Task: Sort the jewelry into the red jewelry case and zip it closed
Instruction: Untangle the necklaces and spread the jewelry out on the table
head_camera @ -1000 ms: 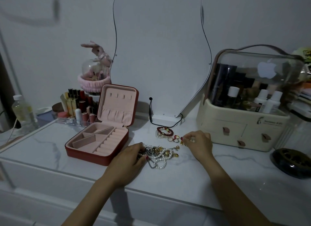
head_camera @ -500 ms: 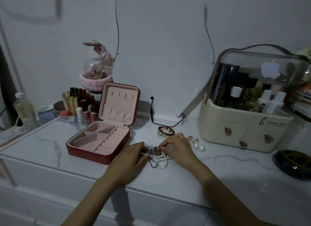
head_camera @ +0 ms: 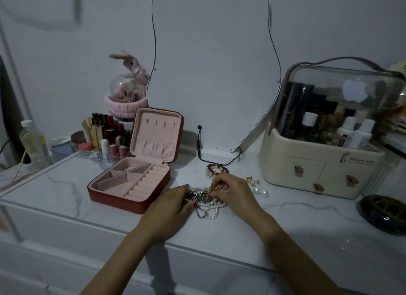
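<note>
1. The left hand (head_camera: 170, 206) is lying on the white marble-look tabletop (head_camera: 66, 191), its fingers curled against the left side of a tangled pile of jewelry (head_camera: 205, 201); the thumb is touching a dark chain, and whether the other fingers are gripping anything cannot be told.
2. The right hand (head_camera: 234, 192) is bending over the pile's right side, thumb and forefinger pinching a small gold piece at the top of the tangle.
3. The pile, made of pearl strands, metal chains and gold bits, is sitting between the two hands, just right of the red jewelry case (head_camera: 131, 182).
4. The case is standing open, lid upright, its pink compartments and ring rolls showing nothing inside.
5. A red bead bracelet (head_camera: 217, 168) is lying just behind the right hand; gold earrings (head_camera: 252, 180) and two pearl drops (head_camera: 261, 191) are lying just right of it.
6. A cream cosmetics organizer (head_camera: 318, 169) is bounding the right side, and a lipstick rack (head_camera: 105, 138) is sitting behind the case.
7. Bare tabletop is stretching in front of the case to the near edge.
</note>
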